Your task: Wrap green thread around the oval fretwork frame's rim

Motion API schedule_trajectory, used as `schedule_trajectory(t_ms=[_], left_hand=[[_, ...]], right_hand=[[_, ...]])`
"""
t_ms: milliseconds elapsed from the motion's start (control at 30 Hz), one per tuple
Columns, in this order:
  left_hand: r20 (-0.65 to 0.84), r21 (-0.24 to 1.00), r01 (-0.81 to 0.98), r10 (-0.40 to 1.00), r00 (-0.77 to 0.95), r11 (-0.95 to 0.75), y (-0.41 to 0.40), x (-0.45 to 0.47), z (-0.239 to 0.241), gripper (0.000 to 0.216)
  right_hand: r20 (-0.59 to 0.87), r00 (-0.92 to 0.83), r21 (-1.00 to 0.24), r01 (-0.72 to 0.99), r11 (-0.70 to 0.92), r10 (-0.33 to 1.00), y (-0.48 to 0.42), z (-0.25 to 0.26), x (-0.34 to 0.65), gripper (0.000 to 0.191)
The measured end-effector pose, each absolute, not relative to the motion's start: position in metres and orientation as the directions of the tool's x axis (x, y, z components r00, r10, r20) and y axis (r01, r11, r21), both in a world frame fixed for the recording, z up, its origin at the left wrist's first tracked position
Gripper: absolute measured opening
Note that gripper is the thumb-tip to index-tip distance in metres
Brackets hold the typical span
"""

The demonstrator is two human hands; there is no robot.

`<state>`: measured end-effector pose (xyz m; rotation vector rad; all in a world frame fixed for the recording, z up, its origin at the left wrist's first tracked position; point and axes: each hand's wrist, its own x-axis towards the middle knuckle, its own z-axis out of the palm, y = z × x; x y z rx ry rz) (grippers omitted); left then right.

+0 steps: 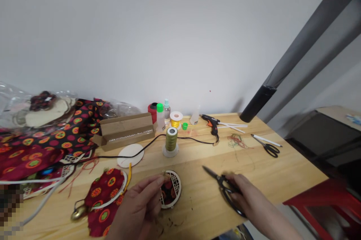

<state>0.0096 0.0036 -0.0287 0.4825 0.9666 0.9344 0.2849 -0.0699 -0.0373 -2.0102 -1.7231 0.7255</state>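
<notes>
My left hand (141, 204) pinches the edge of a small round white lattice piece backed with red patterned fabric (171, 189), holding it just above the wooden table (197, 157). My right hand (245, 195) is closed round the handles of black scissors (222, 185), whose blades point left toward the round piece. A spool of olive-green thread (171, 140) stands upright behind both hands. To the left of my left hand lies a red patterned round purse with a brass clasp (103, 195).
A black glue gun (213, 123) and its cord, a second pair of scissors (269, 148), small bottles (160, 116), a yellow ribbon spool (176, 118), a cardboard box (125, 131) and a white oval (130, 155) sit farther back. Red patterned cloth (42, 146) piles left. A red stool (324, 202) stands right.
</notes>
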Motion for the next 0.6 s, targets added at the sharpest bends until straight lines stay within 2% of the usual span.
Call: schedule_trajectory(t_ms=[67, 133, 233, 333, 400, 467, 533, 600], left_hand=[[-0.488, 0.710, -0.453, 0.840, 0.237, 0.540, 0.003, 0.009, -0.029, 0.019], [-0.493, 0.708, -0.449, 0.837, 0.239, 0.545, 0.003, 0.009, -0.028, 0.018], [-0.496, 0.720, -0.436, 0.839, 0.222, 0.541, 0.003, 0.010, -0.025, 0.018], [-0.502, 0.727, -0.426, 0.840, 0.204, 0.538, 0.004, 0.013, -0.024, 0.019], [-0.510, 0.720, -0.433, 0.836, 0.201, 0.543, 0.005, 0.014, -0.024, 0.021], [-0.516, 0.713, -0.438, 0.833, 0.200, 0.547, 0.005, 0.015, -0.025, 0.025], [-0.514, 0.712, -0.434, 0.831, 0.213, 0.552, 0.005, 0.015, -0.026, 0.027], [-0.510, 0.714, -0.432, 0.832, 0.219, 0.551, 0.005, 0.014, -0.027, 0.026]], right_hand=[[-0.110, 0.273, -0.450, 0.844, -0.292, 0.956, -0.060, -0.049, 0.305, 0.040], [-0.021, 0.430, -0.313, 0.855, -0.414, 0.903, -0.051, -0.057, 0.329, 0.036], [0.046, 0.561, -0.240, 0.809, -0.536, 0.827, -0.047, -0.057, 0.349, 0.037], [0.029, 0.498, -0.339, 0.820, -0.461, 0.866, -0.054, -0.048, 0.337, 0.039], [-0.021, 0.306, -0.497, 0.823, -0.275, 0.952, -0.060, -0.043, 0.314, 0.038], [-0.057, 0.154, -0.596, 0.787, -0.157, 0.986, -0.063, -0.041, 0.288, 0.036], [-0.045, 0.149, -0.591, 0.793, -0.147, 0.988, -0.059, -0.042, 0.270, 0.037], [-0.028, 0.165, -0.534, 0.831, -0.155, 0.986, -0.052, -0.040, 0.265, 0.039]])
